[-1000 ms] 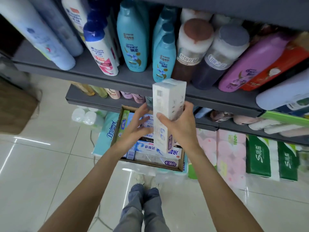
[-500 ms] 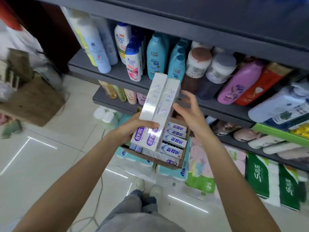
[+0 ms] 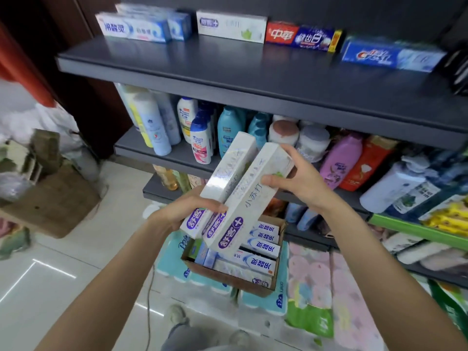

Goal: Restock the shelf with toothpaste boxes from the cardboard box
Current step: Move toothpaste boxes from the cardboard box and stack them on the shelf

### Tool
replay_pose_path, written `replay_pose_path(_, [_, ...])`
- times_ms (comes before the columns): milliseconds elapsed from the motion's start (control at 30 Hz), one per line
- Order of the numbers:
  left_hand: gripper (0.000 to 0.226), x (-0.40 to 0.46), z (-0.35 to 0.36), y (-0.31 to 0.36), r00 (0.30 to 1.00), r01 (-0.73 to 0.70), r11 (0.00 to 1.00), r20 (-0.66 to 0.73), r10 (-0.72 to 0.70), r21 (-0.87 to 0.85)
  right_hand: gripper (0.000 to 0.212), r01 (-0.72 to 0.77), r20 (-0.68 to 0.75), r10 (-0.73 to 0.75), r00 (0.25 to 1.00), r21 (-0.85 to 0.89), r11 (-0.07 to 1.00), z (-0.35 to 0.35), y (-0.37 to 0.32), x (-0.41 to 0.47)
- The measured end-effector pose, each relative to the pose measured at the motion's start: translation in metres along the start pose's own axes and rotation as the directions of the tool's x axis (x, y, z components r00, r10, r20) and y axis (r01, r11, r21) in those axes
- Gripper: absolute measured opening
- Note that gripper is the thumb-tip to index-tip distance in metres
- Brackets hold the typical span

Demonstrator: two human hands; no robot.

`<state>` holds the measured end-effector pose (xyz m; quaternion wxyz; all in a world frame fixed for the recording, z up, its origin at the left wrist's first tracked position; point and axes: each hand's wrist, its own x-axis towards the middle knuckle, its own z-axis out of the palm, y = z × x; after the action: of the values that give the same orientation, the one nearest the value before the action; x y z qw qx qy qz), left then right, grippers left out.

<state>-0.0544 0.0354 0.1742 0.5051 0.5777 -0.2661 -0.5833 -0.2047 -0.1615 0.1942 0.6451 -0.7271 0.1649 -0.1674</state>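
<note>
Three white toothpaste boxes [image 3: 243, 188] with purple logos are fanned out in the air, slanting up to the right. My left hand [image 3: 182, 209] grips their lower ends from the left. My right hand [image 3: 298, 178] holds the upper end of the rightmost box. Below them the cardboard box [image 3: 228, 277] sits on tissue packs and holds several more toothpaste boxes. The grey top shelf [image 3: 228, 69] carries a row of toothpaste boxes [image 3: 231, 26] along its back.
Shampoo and lotion bottles [image 3: 200, 138] fill the middle shelf. Tissue packs [image 3: 314, 287] are stacked on the floor under the lower shelves. A flattened brown carton [image 3: 55, 198] lies at left on the tiled floor. My shoes [image 3: 177, 315] are at the bottom.
The view has tilted up, bringing the top toothpaste shelf into sight. The boxes have risen from the cardboard box, and my right hand has closed on the rightmost box's upper end.
</note>
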Motion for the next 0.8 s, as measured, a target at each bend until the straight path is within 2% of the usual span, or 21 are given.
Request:
replay_pose_path(67, [0.060, 0.000, -0.010, 0.019, 0.993, -0.055, 0.994, -0.094, 0.064, 0.096, 0.060, 0.061, -0.065, -0.064, 0.996, -0.052, 0.997, -0.007, -0.013, 0.000])
replay_pose_path(167, [0.067, -0.001, -0.026, 0.050, 0.948, -0.146, 0.944, -0.232, 0.220, 0.296, 0.054, 0.155, -0.242, -0.180, 0.953, -0.119, 0.981, -0.015, -0.033, 0.006])
replay_pose_path(267, [0.075, -0.002, -0.050, 0.082, 0.871, -0.194, 0.813, -0.285, 0.401, 0.549, 0.048, 0.248, -0.456, -0.249, 0.854, -0.064, 0.967, -0.021, -0.055, 0.017])
replay_pose_path(333, [0.076, -0.003, -0.067, 0.103, 0.835, -0.234, 0.746, -0.265, 0.483, 0.623, 0.047, 0.308, -0.583, -0.233, 0.778, 0.031, 0.951, -0.026, -0.068, 0.028])
replay_pose_path(400, [0.062, 0.000, -0.082, 0.123, 0.798, -0.268, 0.718, -0.269, 0.539, 0.642, 0.045, 0.358, -0.658, -0.215, 0.721, 0.089, 0.929, -0.029, -0.080, 0.045])
replay_pose_path(467, [0.043, 0.007, -0.100, 0.143, 0.749, -0.285, 0.715, -0.317, 0.582, 0.638, 0.041, 0.387, -0.687, -0.240, 0.686, 0.065, 0.920, -0.029, -0.093, 0.071])
replay_pose_path(567, [0.016, 0.020, -0.134, 0.172, 0.718, -0.328, 0.808, -0.427, 0.550, 0.489, 0.033, 0.383, -0.663, -0.306, 0.683, -0.031, 0.923, -0.023, -0.109, 0.127])
replay_pose_path(633, [0.014, 0.029, -0.158, 0.191, 0.733, -0.339, 0.842, -0.443, 0.516, 0.420, 0.033, 0.351, -0.658, -0.312, 0.686, -0.077, 0.933, -0.017, -0.114, 0.174])
replay_pose_path(733, [0.015, 0.045, -0.193, 0.222, 0.766, -0.321, 0.817, -0.375, 0.521, 0.479, 0.036, 0.266, -0.668, -0.229, 0.708, -0.049, 0.963, -0.007, -0.117, 0.247])
replay_pose_path(767, [0.018, 0.051, -0.202, 0.232, 0.777, -0.310, 0.812, -0.360, 0.516, 0.494, 0.036, 0.206, -0.671, -0.213, 0.711, -0.091, 0.974, -0.005, -0.116, 0.270])
replay_pose_path(800, [0.025, 0.058, -0.211, 0.241, 0.787, -0.300, 0.811, -0.351, 0.507, 0.502, 0.039, 0.109, -0.670, -0.220, 0.709, -0.205, 0.973, -0.006, -0.115, 0.291])
